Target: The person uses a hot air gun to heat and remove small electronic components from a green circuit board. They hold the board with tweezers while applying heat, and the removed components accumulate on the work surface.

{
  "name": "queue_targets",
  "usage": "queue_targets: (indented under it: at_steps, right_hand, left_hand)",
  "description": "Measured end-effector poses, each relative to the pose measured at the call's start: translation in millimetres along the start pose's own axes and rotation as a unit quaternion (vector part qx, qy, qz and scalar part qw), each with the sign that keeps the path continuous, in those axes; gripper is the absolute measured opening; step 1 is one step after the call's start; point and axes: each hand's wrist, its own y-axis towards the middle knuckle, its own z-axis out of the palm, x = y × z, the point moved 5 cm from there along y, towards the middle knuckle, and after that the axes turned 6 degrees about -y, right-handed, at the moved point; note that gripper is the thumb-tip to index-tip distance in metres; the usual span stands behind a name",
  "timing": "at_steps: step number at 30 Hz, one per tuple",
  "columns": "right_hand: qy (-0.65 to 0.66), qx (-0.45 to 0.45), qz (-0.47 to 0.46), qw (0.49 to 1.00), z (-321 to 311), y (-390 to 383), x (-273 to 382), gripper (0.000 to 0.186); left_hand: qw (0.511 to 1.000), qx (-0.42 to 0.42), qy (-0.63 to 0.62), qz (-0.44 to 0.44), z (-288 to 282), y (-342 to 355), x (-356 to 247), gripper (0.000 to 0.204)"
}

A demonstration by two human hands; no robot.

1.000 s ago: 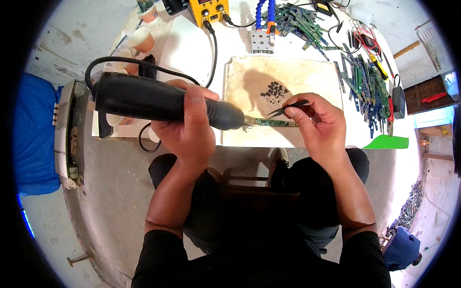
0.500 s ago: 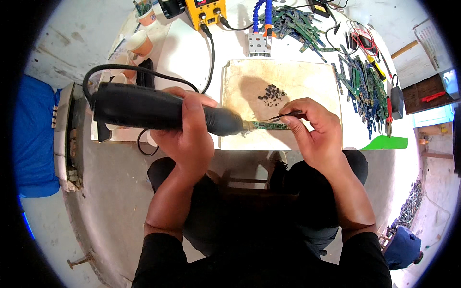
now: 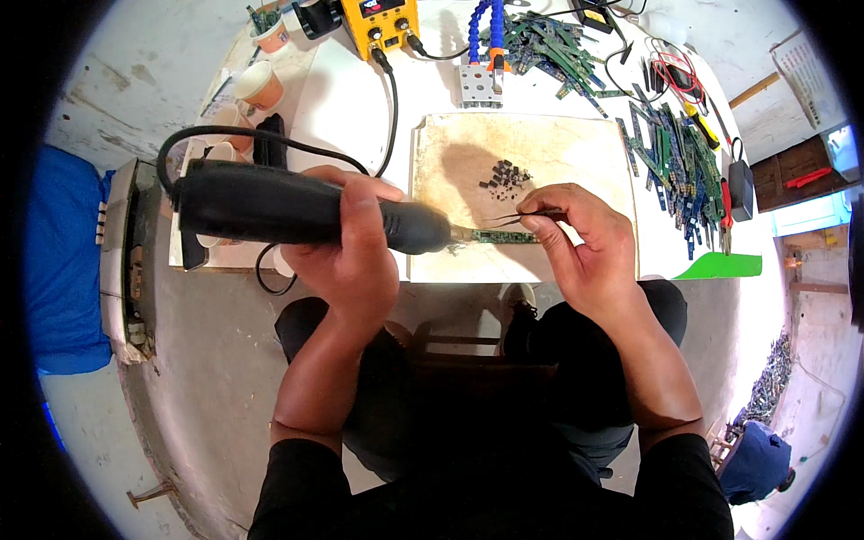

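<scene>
My left hand (image 3: 351,238) is wrapped round a black hot air gun (image 3: 261,202), held level with its metal nozzle pointing right. Just past the nozzle lies a narrow green circuit board strip (image 3: 504,237) on a stained tan work board (image 3: 585,144). My right hand (image 3: 585,243) pinches dark tweezers (image 3: 531,216), whose thin tips hover over or beside the strip; I cannot tell if they touch it. Nothing shows between the tips. A small heap of black chips and tiny parts (image 3: 506,175) sits on the work board beyond the tweezers.
A yellow hot air station (image 3: 382,27) stands at the back, its black cable (image 3: 393,117) running forward. Piles of circuit board strips (image 3: 675,162) lie right and far right. Paper cups (image 3: 259,85) line the left edge. A metal block (image 3: 480,85) with blue flexible arms stands behind the work board.
The tweezers' tips have shifted slightly left and up, away from the nozzle's end. Both hands keep their grips, and the hot air gun stays nearly in place.
</scene>
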Motion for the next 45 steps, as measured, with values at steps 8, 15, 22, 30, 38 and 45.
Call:
queue_targets:
  at_steps: [8,15,22,30,38,45]
  right_hand:
    - [0.016,0.011,0.029,0.999,4.2,-1.5,-2.2,0.011]
    - [0.045,-0.014,0.038,0.998,5.6,-2.6,-5.6,0.012]
    - [-0.001,0.019,0.009,1.0,6.0,-1.4,1.6,0.013]
    - [0.001,0.035,0.007,0.999,12.7,-4.5,0.6,0.012]
    - [-0.013,0.039,0.003,0.999,17.0,-5.0,0.2,0.013]
    - [-0.012,0.041,0.012,0.999,17.1,-4.0,1.5,0.013]
  left_hand:
    - [1.0,0.006,-0.002,0.011,-1.0,1.4,-1.4,0.01]
    - [0.999,-0.017,-0.035,-0.011,-6.8,5.1,-1.5,0.011]
    - [1.0,0.021,-0.003,0.018,-3.1,2.6,-1.9,0.013]
    - [1.0,-0.001,-0.009,0.001,-8.9,5.4,0.1,0.012]
    - [1.0,0.007,-0.028,0.011,-7.9,6.1,-0.2,0.011]
    - [0.999,0.004,-0.033,0.009,-8.2,6.2,0.0,0.011]
